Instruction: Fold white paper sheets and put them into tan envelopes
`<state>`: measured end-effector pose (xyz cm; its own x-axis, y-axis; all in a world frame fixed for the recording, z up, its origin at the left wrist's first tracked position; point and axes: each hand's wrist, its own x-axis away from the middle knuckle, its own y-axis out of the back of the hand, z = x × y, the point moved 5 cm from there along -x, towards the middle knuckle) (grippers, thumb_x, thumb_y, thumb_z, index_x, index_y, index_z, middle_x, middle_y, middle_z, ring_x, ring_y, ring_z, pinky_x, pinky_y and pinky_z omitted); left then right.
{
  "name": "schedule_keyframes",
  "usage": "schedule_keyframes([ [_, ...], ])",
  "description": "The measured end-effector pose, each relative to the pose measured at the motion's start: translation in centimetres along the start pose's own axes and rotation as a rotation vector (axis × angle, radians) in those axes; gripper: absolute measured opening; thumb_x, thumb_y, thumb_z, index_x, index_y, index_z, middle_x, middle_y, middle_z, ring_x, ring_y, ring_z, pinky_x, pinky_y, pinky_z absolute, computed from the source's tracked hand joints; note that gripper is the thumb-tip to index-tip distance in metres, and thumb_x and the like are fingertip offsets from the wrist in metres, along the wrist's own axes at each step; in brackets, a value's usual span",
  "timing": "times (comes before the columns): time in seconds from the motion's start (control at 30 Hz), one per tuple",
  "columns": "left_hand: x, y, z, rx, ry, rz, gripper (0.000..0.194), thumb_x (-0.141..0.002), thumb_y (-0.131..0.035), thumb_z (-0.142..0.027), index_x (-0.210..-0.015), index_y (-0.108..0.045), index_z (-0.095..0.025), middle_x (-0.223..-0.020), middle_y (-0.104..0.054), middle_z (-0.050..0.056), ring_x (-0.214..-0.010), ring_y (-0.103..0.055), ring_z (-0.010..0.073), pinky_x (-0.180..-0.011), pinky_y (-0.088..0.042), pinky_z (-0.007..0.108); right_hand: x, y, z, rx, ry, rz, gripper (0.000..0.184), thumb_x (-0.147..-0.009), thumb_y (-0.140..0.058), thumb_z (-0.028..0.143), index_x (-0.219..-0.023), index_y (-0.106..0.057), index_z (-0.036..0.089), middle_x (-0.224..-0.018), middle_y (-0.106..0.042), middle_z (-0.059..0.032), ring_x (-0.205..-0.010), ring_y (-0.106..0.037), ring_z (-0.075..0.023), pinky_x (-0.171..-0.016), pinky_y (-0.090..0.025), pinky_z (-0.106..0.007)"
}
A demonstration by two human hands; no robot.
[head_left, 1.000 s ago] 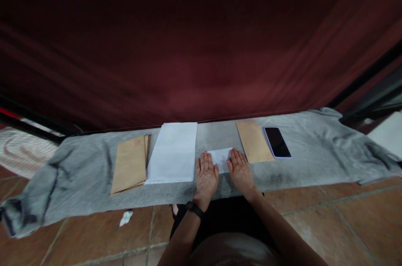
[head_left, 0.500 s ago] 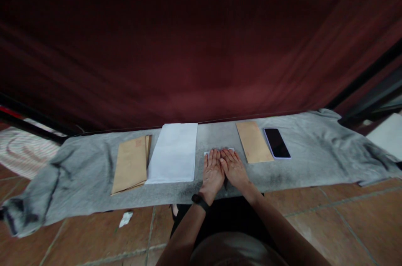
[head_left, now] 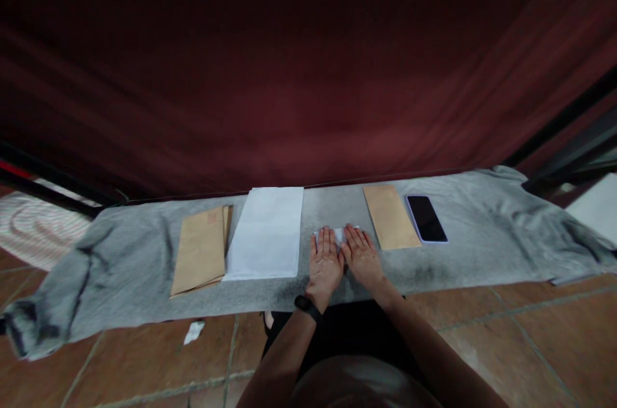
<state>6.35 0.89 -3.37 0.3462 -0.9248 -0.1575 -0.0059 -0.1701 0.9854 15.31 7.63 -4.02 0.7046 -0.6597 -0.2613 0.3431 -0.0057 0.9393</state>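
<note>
Paper (head_left: 339,236) lay beneath the left hand (head_left: 326,263) and right hand (head_left: 362,258), both flat and uncurled, between white sheets (head_left: 267,234) at left and a brown envelope (head_left: 391,216) at right.

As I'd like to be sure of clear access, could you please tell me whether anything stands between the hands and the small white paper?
Nothing visible does: the left hand and right hand lie palm down on the white paper, hiding part of it. The brown envelope lies to the right, not between.
</note>
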Motion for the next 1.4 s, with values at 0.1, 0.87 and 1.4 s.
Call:
schedule_keyframes([
  [0.1,0.2,0.2,0.2,-0.003,0.017,-0.015,0.060,-0.099,-0.036,-0.036,-0.150,-0.038,-0.004,-0.158,-0.037,0.018,-0.150,-0.027,0.0290,-0.125,-0.016,0.052,0.2,0.0,-0.4,0.004,-0.019,-0.043,0.053,-0.105,-0.029,0.034,-0.149,-0.044,0.009,-0.152,-0.047,-0.0137,-0.144,-0.039,-0.0262,-0.118,-0.027,-0.046],
  [0.87,1.0,1.4,0.8,-0.006,0.085,-0.048,0.072,-0.100,-0.037,-0.053,-0.151,-0.036,-0.002,-0.156,-0.037,0.023,-0.148,-0.031,0.0315,-0.124,-0.016,0.054,1.0,0.3,-1.5,0.027,-0.072,-0.141,0.055,-0.105,-0.031,0.037,-0.147,-0.045,0.005,-0.150,-0.049,-0.0187,-0.139,-0.043,-0.0308,-0.114,-0.033,-0.047],
  [1.4,1.2,0.6,1.1,0.027,0.106,-0.038,0.068,-0.099,-0.039,-0.047,-0.153,-0.034,-0.005,-0.159,-0.033,0.021,-0.151,-0.025,0.0305,-0.123,-0.017,0.055,1.0,0.7,-0.4,-0.026,-0.012,-0.099,0.053,-0.105,-0.031,0.034,-0.150,-0.041,0.008,-0.154,-0.044,-0.0165,-0.146,-0.035,-0.0266,-0.118,-0.031,-0.048],
])
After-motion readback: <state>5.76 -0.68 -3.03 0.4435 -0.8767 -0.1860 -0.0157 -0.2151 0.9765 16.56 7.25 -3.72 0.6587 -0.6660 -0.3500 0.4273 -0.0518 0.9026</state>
